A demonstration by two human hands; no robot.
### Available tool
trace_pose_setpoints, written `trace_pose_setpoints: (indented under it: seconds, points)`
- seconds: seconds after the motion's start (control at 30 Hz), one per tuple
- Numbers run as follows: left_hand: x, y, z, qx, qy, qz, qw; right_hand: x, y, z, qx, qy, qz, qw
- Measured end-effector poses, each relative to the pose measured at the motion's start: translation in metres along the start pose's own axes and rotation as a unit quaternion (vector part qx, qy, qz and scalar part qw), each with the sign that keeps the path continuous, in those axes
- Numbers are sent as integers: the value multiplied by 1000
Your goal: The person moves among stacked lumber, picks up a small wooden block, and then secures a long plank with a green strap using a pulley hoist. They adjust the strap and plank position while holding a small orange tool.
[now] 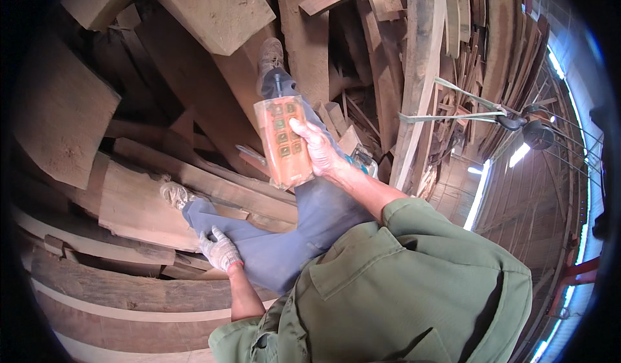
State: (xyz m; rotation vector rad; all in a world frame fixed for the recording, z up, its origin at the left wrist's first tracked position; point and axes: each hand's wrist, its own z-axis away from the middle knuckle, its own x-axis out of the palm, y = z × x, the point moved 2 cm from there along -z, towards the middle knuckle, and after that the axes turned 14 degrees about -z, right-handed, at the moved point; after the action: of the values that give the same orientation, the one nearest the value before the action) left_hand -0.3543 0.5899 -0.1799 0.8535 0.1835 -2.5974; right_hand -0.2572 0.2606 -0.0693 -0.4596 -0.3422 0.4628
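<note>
Orange remote (286, 164): long axis, stub (279, 83) foremost, toward right shoe (270, 55).

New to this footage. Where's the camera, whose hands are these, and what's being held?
There's no robot here: one person uses their own hands. The single picture comes from a wide fisheye camera worn on the head, looking down, so straight edges bend near the rim. The right hand holds an orange push-button controller wrapped in clear plastic. The gloved left hand rests on the blue-grey trousers. Timber pieces lie around the shoes. At right, pale straps run to a dark hook.
</note>
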Motion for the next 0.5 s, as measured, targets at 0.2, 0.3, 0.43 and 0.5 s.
trace_pose_setpoints:
  seconds: [0.2,0.3,0.43,0.5]
  points:
    - [7,-2,7,-6,1,10,1000,-5,21,5,70,-53,20,996]
    - [11,-1,11,-7,-10,4,1000,-14,35,8,104,-60,34,992]
    - [18,3,14,-4,-14,-2,1000,-27,45,10,148,-58,53,986]
    - [22,5,14,-8,-10,-5,1000,-30,46,8,156,-73,62,983]
